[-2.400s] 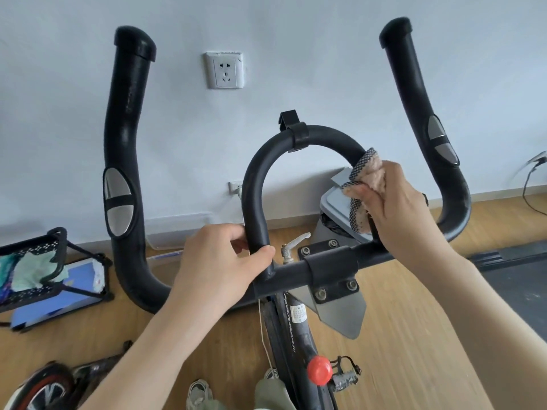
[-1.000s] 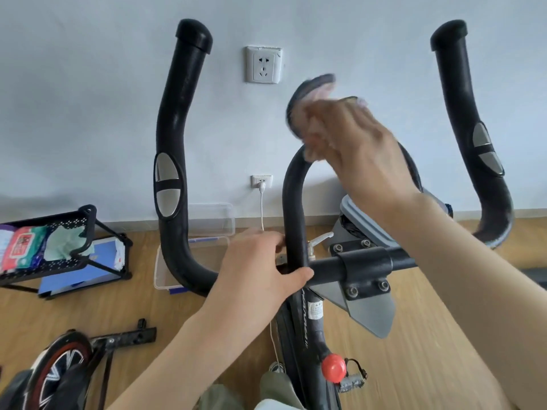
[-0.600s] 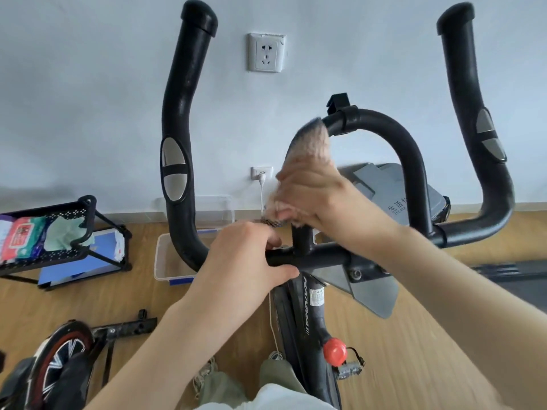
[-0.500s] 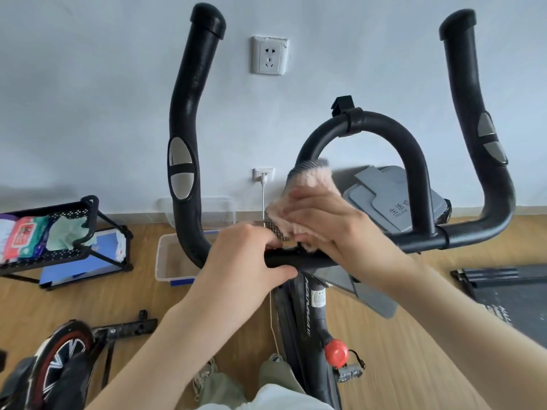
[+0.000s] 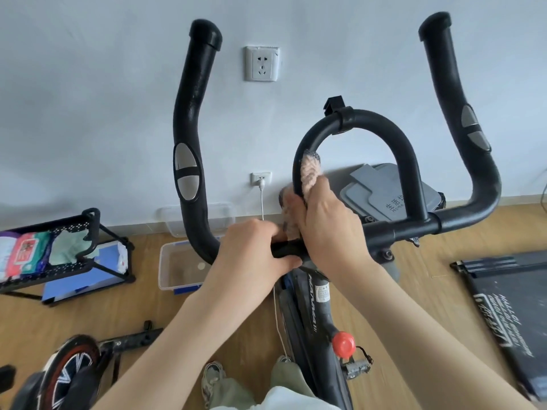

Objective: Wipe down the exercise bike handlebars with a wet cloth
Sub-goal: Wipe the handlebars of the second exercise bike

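The right hand [image 5: 328, 230] is closed tight round a pinkish cloth [image 5: 310, 171]. It presses the cloth against the left leg of the centre loop [image 5: 384, 125] of the handlebars [image 5: 473, 220], low down, just above where that leg meets the crossbar [image 5: 414, 230]. A tuft of cloth sticks up above the fist and another bulges out on its left side. The cloth probably wraps the whole way round the tube, but the far side is hidden.

The left hand [image 5: 254, 255] holds no cloth. Its fingers are curled round the crossbar just left of the loop's foot, touching the right hand, and seem to be steadying the bike.

The next move depends on the tube's line. From the fist the leg rises straight up, then bends right over the top of the loop and comes down at the crossbar's right part, so a wipe would slide up and over along that line. The left horn [image 5: 189, 119] stands upright well to the left, nearer the bare left hand. The right horn [image 5: 450, 84] is at the far right end, on the cloth hand's side. A clear tub [image 5: 177, 269] sits on the floor below the left horn.
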